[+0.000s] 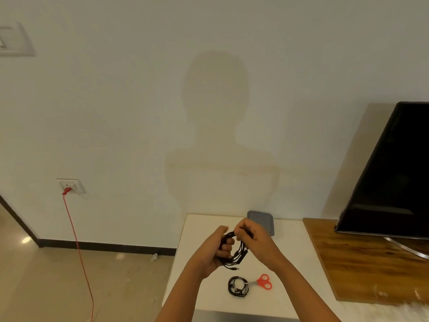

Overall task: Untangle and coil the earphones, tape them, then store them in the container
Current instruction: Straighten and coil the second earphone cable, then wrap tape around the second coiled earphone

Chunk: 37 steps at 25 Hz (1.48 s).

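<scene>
Head view looks down at our two hands over the white table. Our left hand has its fingers curled round the black earphones. Our right hand pinches the top of the same loops. The earphones are up in the air between our hands, above the table.

We think the wire is light, thin and floppy, so the loops may spring loose if we let go. It seems best to hold all the loops together, not the little plug that dangles below.

A second coil lies nearer to us on the table, right beside the red scissors. The grey container sits at the back, just behind our right hand. The table's left edge is close to our left hand.
</scene>
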{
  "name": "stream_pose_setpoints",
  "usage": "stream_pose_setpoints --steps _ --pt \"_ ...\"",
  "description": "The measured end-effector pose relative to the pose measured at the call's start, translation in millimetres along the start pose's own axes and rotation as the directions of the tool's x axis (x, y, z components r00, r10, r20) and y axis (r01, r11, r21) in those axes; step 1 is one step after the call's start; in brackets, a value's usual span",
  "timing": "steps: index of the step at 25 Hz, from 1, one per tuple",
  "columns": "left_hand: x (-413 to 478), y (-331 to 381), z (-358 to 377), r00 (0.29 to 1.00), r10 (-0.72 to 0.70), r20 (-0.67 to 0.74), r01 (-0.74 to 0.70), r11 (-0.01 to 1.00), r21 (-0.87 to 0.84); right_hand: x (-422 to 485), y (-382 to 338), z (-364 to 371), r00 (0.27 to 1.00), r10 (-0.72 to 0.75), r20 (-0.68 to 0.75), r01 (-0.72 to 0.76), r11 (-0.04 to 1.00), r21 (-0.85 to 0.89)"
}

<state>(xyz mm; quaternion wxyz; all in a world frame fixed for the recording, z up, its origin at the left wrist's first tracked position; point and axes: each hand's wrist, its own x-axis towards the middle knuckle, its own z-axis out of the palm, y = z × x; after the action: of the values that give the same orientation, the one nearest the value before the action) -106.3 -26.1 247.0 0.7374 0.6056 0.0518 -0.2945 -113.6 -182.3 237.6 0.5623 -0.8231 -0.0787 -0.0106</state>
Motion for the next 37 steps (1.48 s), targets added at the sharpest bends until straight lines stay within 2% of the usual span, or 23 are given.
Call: stream_pose_setpoints --steps 4,8,11,13,15,16,18,19,22,25,27,29,31,32,33,34,36,37 --pt "26 -10 -6 0.999 0.028 0.025 -0.031 0.989 0.143 13 20 1 1.000 0.018 0.015 -0.018 1.000 -0.014" --pt "57 -26 -3 0.998 0.052 -0.018 -0.050 0.994 0.094 28 54 9 0.993 0.102 -0.067 -0.094 0.989 0.110" --pt "84 -41 0 0.995 0.028 -0.100 -0.012 0.988 0.155 36 87 15 0.975 0.214 -0.065 -0.196 0.957 0.216" --pt "99 -50 0 0.988 0.029 -0.155 0.006 0.975 0.223 37 107 12 0.952 0.307 -0.015 -0.283 0.895 0.346" --pt "119 -62 -1 0.980 0.020 -0.198 0.030 0.970 0.242 41 139 9 0.892 0.452 -0.012 -0.405 0.811 0.422" --pt "124 -64 -2 0.976 0.017 -0.217 0.036 0.970 0.241 40 155 5 0.855 0.512 -0.075 -0.454 0.812 0.367" --pt "140 -73 -6 0.969 0.001 -0.246 0.054 0.974 0.218 43 204 -3 0.795 0.548 -0.258 -0.565 0.825 0.013" --pt "147 -77 -7 0.968 -0.002 -0.253 0.057 0.976 0.209 42 225 -7 0.784 0.539 -0.308 -0.600 0.784 -0.157" --pt "160 -86 -10 0.969 -0.004 -0.247 0.049 0.983 0.175 40 269 -10 0.809 0.528 -0.257 -0.584 0.678 -0.446" --pt "166 -93 -9 0.971 -0.008 -0.238 0.046 0.987 0.153 47 283 -4 0.857 0.467 -0.220 -0.488 0.594 -0.639" --pt "167 -95 -9 0.969 -0.022 -0.247 0.056 0.990 0.130 52 285 2 0.875 0.421 -0.238 -0.439 0.483 -0.758" --pt "164 -94 -10 0.967 -0.037 -0.253 0.067 0.992 0.110 53 287 4 0.883 0.396 -0.252 -0.404 0.369 -0.837" --pt "160 -91 -11 0.968 -0.036 -0.248 0.063 0.993 0.104 52 285 4 0.884 0.397 -0.248 -0.384 0.313 -0.868" --pt "157 -89 -11 0.969 -0.030 -0.244 0.057 0.993 0.105 52 282 4 0.890 0.382 -0.250 -0.387 0.342 -0.856" --pt "154 -87 -11 0.970 -0.021 -0.242 0.048 0.993 0.108 52 277 4 0.896 0.359 -0.262 -0.407 0.428 -0.807" --pt "152 -85 -12 0.969 -0.010 -0.245 0.038 0.993 0.108 51 270 4 0.895 0.336 -0.292 -0.440 0.571 -0.693" --pt "146 -79 -13 0.963 0.010 -0.271 0.021 0.993 0.112 51 241 3 0.872 0.363 -0.329 -0.456 0.846 -0.276" --pt "143 -76 -13 0.956 0.020 -0.294 0.016 0.993 0.120 50 221 2 0.868 0.379 -0.322 -0.422 0.904 -0.073"
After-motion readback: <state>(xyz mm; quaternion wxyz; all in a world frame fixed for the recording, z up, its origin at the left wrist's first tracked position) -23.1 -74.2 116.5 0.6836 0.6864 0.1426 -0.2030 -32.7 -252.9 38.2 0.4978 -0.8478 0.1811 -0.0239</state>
